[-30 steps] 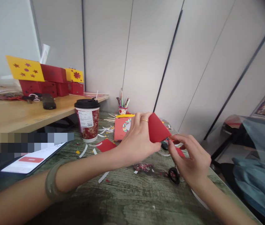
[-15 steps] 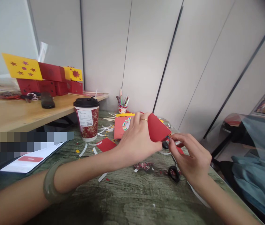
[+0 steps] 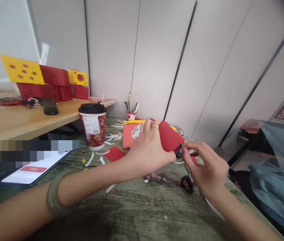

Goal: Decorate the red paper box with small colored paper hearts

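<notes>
the right hand (image 3: 208,169) has closed in and now pinches the right corner of the folded red paper (image 3: 169,138). the left hand (image 3: 147,147) still clamps the other side, so both grip it above the table's (image 3: 136,207) far right edge, over the scissors (image 3: 187,184).

The paper (image 3: 169,137) was plain red. The cup (image 3: 93,134) was red with a pale, perhaps floral, pattern, a white label (image 3: 91,126) and a black lid (image 3: 92,108). The table (image 3: 136,207) showed grey-green wood grain. The bracelet (image 3: 54,196) was pale green, the ring (image 3: 155,127) gold, the scissors (image 3: 187,184) black. The yellow card (image 3: 18,75) bore dark red stars (image 3: 25,65) above red boxes (image 3: 53,76).
</notes>
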Tool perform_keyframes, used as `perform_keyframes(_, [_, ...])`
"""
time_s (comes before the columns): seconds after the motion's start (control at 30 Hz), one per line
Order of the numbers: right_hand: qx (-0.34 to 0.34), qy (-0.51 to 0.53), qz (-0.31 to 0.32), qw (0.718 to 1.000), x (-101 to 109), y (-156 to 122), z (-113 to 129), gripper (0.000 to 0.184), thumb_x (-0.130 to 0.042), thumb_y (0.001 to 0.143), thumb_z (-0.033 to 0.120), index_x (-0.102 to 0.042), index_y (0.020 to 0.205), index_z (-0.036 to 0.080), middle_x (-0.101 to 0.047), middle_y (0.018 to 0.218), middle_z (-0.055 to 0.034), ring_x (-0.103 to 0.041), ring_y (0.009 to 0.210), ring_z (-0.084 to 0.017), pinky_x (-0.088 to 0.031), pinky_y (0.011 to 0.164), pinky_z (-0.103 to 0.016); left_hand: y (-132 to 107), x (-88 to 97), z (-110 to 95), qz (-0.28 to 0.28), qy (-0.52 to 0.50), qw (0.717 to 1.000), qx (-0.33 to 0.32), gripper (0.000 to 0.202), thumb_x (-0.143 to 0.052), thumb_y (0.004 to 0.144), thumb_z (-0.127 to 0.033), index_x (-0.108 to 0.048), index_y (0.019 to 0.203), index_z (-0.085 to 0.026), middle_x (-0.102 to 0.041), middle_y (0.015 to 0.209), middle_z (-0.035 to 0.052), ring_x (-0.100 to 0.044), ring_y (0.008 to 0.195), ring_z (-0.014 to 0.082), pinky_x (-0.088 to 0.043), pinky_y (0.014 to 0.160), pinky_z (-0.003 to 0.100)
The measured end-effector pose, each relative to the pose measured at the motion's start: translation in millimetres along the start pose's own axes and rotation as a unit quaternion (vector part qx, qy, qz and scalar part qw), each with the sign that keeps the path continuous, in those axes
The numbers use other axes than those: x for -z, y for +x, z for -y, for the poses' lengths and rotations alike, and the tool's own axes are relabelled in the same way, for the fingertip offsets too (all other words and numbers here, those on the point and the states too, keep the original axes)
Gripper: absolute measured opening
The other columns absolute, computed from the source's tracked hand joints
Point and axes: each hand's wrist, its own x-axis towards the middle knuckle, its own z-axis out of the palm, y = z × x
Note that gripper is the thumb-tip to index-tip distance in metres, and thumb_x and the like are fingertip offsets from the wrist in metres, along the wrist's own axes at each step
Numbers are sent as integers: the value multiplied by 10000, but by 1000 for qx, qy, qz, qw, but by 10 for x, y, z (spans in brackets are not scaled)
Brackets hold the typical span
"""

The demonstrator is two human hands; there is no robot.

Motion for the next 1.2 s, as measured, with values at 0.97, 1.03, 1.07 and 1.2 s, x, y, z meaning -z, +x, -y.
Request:
perform_keyframes(0.97, [-91,145,269,948,-174,-82,-64,465,-569,698,149,-460,1132,278,-456,1168,-61,-443,1095,-226,-439,837,-420,296,-5,547,355,-148,923,17,631,-532,592,-260,-446,1214,-203,-547,1106,60,-519,981,228,-448,766,341])
perform_keyframes(1.03, [-74,133,303,941,-222,-135,-85,482,-564,687,134,-450,1132,280,-438,1193,-55,-405,1149,-226,-390,910,-440,282,-88,592,349,-123,929,-14,623,-531,589,-267,-449,1203,-199,-502,1173,72,-472,1069,241,-412,860,374])
perform_keyframes(1.07, [-71,130,315,937,-239,-157,-93,476,-559,686,131,-450,1125,278,-440,1192,-52,-413,1146,-221,-382,923,-438,275,-121,606,342,-106,933,-30,627,-534,586,-269,-445,1203,-198,-472,1207,78,-439,1113,248,-381,905,391])
perform_keyframes(1.2, [-71,137,332,931,-271,-189,-110,446,-552,684,133,-454,1096,272,-463,1173,-44,-459,1108,-211,-400,910,-422,246,-199,621,322,-37,942,-83,655,-578,575,-323,-431,1198,-183,-423,1229,103,-320,1211,277,-266,997,452])
